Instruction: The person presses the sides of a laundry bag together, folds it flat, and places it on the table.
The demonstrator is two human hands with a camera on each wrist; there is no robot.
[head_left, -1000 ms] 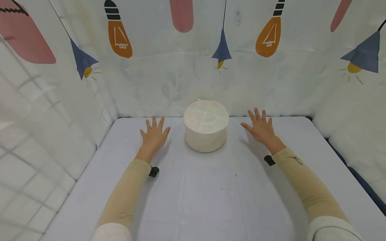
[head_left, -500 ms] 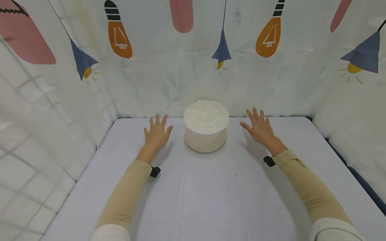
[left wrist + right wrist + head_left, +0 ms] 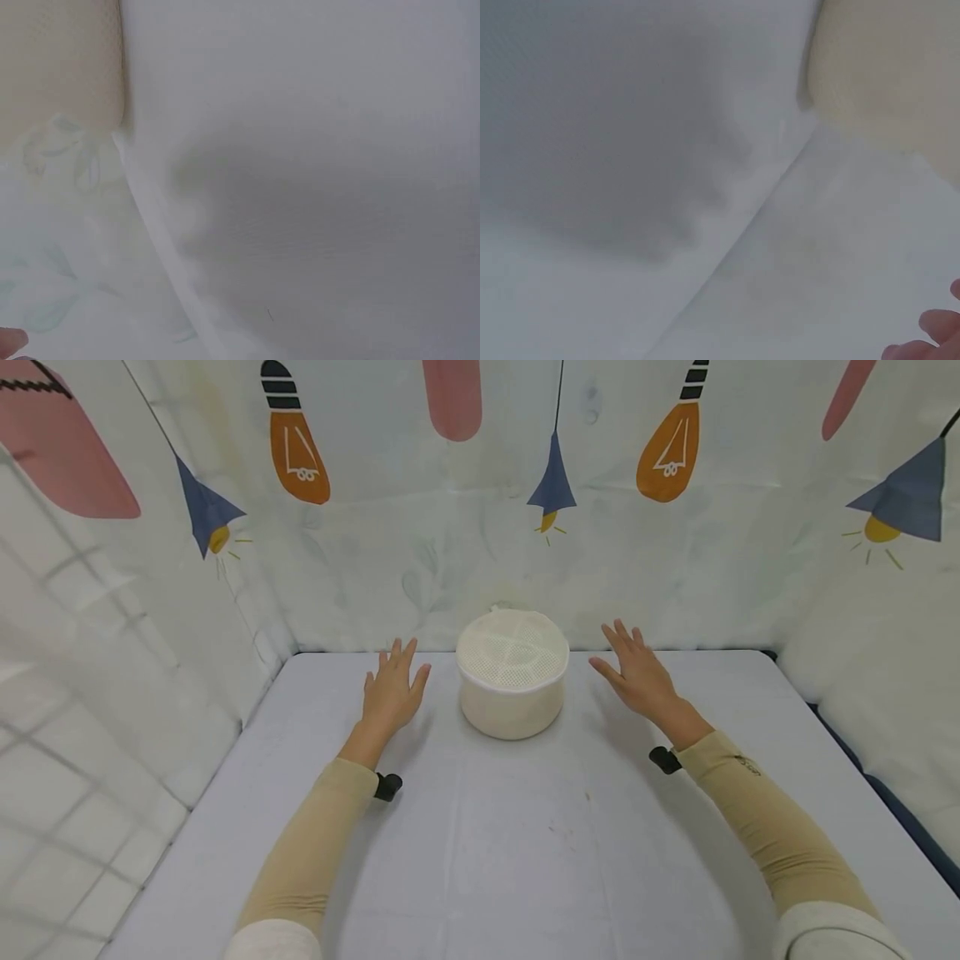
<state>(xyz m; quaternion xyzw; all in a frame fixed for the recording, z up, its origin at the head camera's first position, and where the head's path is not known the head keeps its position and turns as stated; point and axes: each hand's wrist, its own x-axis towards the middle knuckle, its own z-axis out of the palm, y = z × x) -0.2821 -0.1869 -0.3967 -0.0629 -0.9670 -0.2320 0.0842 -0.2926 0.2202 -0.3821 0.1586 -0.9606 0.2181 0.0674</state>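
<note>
A cream, drum-shaped mesh laundry bag [image 3: 513, 706] stands upright near the table's far edge, its round netted top facing up and a small tab at the back. To its left my left hand [image 3: 392, 693] hovers above the table, fingers extended and thumb apart. On the other side my right hand [image 3: 637, 677] is held up likewise, its thumb pointing toward the bag. Both hands are empty, with a gap between each and the bag. The bag's side [image 3: 60, 60] fills the upper left corner of the left wrist view. In the right wrist view, fingertips [image 3: 939, 326] show at the lower right.
A white cloth covers the table [image 3: 517, 860]. Right behind it hangs a pale curtain [image 3: 360, 568] printed with bulbs and lamps, and similar sheets close off both sides. A small black device [image 3: 387, 787] sits at the left wrist, another [image 3: 665, 760] at the right.
Both hands have drifted slightly inward toward the bag, the left one to the right and the right one to the left. Their fingers are less spread. The bag has stayed in place.
</note>
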